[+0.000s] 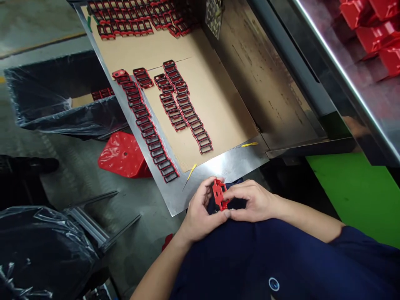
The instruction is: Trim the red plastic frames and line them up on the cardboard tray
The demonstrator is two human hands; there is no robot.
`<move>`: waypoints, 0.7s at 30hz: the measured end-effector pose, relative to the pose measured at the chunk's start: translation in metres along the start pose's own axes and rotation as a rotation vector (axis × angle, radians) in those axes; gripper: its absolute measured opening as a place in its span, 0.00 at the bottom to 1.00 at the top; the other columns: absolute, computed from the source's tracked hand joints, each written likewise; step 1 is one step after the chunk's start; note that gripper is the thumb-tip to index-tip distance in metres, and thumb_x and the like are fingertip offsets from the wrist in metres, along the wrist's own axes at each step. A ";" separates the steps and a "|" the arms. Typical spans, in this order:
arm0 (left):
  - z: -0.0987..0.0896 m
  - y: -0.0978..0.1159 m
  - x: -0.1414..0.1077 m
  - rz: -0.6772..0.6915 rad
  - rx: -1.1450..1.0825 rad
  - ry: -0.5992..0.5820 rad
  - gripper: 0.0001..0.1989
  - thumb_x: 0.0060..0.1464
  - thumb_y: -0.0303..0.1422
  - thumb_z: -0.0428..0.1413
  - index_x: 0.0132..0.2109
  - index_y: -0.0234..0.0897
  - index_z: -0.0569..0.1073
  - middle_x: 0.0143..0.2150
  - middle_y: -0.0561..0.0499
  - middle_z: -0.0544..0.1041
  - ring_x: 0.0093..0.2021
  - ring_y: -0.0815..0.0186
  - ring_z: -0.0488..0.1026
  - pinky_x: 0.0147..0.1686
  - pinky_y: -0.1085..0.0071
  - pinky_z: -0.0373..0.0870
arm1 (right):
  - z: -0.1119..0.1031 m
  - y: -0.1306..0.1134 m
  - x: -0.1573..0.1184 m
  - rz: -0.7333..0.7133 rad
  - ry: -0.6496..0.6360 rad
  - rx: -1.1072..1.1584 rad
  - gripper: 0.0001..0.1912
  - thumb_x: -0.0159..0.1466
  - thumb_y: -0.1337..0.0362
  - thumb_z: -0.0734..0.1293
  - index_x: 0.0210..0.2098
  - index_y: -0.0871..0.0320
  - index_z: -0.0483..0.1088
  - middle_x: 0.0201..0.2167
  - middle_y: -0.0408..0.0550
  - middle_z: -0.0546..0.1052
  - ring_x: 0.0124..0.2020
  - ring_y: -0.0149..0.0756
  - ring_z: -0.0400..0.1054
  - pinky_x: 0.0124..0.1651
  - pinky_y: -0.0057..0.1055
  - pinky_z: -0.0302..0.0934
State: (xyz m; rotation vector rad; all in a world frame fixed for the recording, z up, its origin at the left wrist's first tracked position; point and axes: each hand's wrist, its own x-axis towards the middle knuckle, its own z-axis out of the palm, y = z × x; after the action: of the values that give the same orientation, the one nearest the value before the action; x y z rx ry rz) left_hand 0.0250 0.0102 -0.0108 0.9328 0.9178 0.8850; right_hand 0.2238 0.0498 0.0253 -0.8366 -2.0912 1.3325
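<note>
A small red plastic part [218,192] with cut-out openings is held close to my body, just off the table's near edge. My left hand [201,208] grips it from the left, fingers behind and thumb along the bottom. From the right, my right hand [250,201] pinches it with forefinger and thumb, the two thumbs nearly meeting. On the table, a long row of red-and-black frames [145,125] runs down the left edge. Shorter rows of the same frames [187,110] lie on the cardboard sheet [225,112].
Two yellow-handled thin tools [191,173] [250,144] lie along the metal table's [175,200] near edge. More frames [125,21] are grouped at the far end. A plastic-lined bin [56,83] and a red stool [123,154] stand left. Red parts [375,29] fill a metal tray upper right.
</note>
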 end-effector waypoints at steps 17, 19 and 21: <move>-0.009 0.013 0.001 0.562 0.656 0.071 0.38 0.52 0.44 0.66 0.65 0.39 0.62 0.52 0.41 0.70 0.51 0.58 0.72 0.50 0.60 0.76 | -0.019 -0.010 -0.014 -0.192 0.158 -0.169 0.04 0.62 0.69 0.74 0.37 0.61 0.78 0.43 0.55 0.81 0.36 0.33 0.77 0.38 0.28 0.73; -0.010 0.011 0.000 0.553 0.643 0.084 0.39 0.52 0.44 0.67 0.65 0.38 0.62 0.52 0.41 0.70 0.51 0.58 0.72 0.50 0.61 0.76 | -0.019 -0.010 -0.013 -0.204 0.176 -0.157 0.04 0.62 0.69 0.74 0.36 0.62 0.77 0.42 0.55 0.81 0.36 0.34 0.78 0.38 0.28 0.73; -0.010 0.011 -0.001 0.543 0.631 0.098 0.39 0.51 0.44 0.67 0.65 0.38 0.62 0.52 0.41 0.70 0.51 0.58 0.73 0.51 0.61 0.76 | -0.019 -0.010 -0.012 -0.214 0.187 -0.153 0.04 0.62 0.69 0.74 0.36 0.62 0.77 0.42 0.56 0.81 0.37 0.34 0.78 0.39 0.29 0.73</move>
State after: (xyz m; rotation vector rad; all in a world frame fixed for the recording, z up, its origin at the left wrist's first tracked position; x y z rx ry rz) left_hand 0.0132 0.0153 -0.0036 1.7498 1.0716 1.1251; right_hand 0.2431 0.0485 0.0403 -0.7432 -2.0860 0.9561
